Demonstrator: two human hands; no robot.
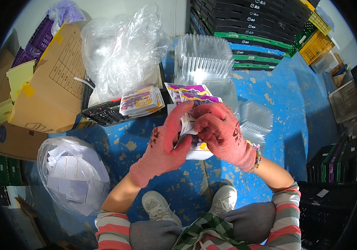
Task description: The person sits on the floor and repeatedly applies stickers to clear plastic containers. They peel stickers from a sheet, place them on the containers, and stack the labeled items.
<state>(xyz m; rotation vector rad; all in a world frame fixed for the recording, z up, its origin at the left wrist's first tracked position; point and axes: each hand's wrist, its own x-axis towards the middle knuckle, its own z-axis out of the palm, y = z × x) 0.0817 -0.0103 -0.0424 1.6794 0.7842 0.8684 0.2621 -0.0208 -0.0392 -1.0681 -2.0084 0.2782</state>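
Observation:
Both my hands wear pinkish-red work gloves. My left hand [169, 143] curves round the left side of a small printed card or sleeve [187, 125], its thumb and fingers spread at the edge. My right hand [220, 131] pinches the same piece from the right with curled fingers. Under and behind the hands lie purple printed cards with grape pictures [194, 90], partly hidden. Another stack of printed cards [139, 101] rests at the front edge of a black plastic crate [103, 114], to the left of my hands.
Clear plastic bags [125, 53] fill the crate. Nested clear plastic clamshell boxes [203, 56] stand ahead, with smaller clear trays [256, 117] at the right. A bag of white paper pieces [75, 178] sits on the blue floor, near a cardboard box [53, 81]. Black crates [253, 18] are stacked behind.

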